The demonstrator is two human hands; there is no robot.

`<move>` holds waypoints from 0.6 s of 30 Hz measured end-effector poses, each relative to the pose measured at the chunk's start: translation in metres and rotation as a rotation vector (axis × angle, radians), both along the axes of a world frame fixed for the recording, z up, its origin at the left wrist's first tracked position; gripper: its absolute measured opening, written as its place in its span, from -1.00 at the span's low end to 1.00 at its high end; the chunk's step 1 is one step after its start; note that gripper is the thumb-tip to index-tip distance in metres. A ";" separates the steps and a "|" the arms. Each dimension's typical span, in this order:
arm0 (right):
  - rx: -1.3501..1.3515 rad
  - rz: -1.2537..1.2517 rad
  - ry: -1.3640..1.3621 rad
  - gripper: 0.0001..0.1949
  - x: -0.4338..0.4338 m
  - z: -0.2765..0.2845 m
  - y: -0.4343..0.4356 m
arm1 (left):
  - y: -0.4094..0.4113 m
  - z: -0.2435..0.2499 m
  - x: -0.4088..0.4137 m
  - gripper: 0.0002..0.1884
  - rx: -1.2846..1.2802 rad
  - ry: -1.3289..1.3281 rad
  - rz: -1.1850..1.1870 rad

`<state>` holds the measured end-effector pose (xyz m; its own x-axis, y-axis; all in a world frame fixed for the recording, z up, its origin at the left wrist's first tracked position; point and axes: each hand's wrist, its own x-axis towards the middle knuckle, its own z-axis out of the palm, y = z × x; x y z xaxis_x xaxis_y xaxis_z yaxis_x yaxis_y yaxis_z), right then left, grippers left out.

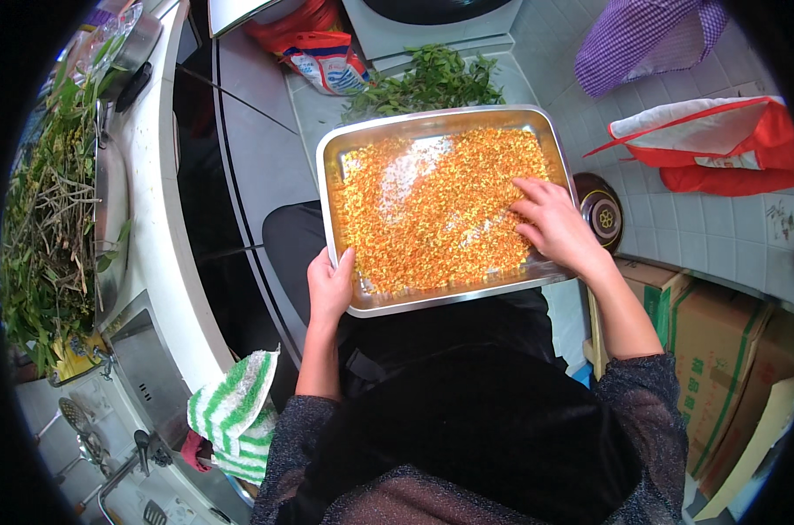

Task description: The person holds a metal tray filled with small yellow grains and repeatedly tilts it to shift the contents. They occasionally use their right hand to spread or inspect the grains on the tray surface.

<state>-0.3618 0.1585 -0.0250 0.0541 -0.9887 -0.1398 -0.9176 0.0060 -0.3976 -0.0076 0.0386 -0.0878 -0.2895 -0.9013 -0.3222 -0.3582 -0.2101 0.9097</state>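
Note:
A rectangular stainless steel tray (429, 305) rests over my lap, slightly tilted in view. Small yellow-orange dried bits (429, 230), perhaps flowers or petals, are spread across its bottom, with bare metal showing in patches. My left hand (331, 279) grips the tray's near left corner, its thumb over the rim and its fingers hidden beneath. Over the right side of the tray is my right hand (551, 223), fingers spread and tips touching the bits. It does not appear to be holding anything.
Leafy green stems (429, 82) lie on the floor beyond the tray, beside a printed plastic bag (328, 62). To the left, a counter (154, 216) carries heaped cut branches (49, 216) and a sink (151, 367) with a striped towel (236, 413). Cardboard boxes (712, 367) stand at right.

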 end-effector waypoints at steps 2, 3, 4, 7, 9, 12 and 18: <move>-0.002 -0.126 -0.039 -0.67 -0.005 -0.004 0.001 | 0.002 0.004 -0.002 -0.77 0.006 0.008 0.019; -0.029 -0.147 -0.048 -0.65 -0.005 -0.005 -0.002 | 0.002 0.004 -0.003 -0.77 -0.003 0.013 0.021; -0.057 -0.167 -0.058 -0.63 -0.003 -0.007 -0.006 | 0.002 0.003 -0.003 -0.77 -0.011 0.018 0.023; -0.134 -0.161 -0.002 -0.58 0.009 -0.024 -0.022 | 0.001 0.001 -0.003 -0.77 -0.064 0.007 0.004; -0.164 -0.110 0.022 -0.58 0.030 -0.032 -0.038 | 0.001 0.003 -0.002 -0.77 -0.089 -0.012 -0.002; -0.186 0.166 -0.132 -0.56 0.067 -0.026 -0.057 | 0.001 0.006 -0.002 -0.77 -0.085 -0.026 0.002; -0.096 0.417 -0.457 -0.70 0.100 -0.022 -0.035 | 0.003 0.011 -0.006 -0.77 -0.067 0.005 0.023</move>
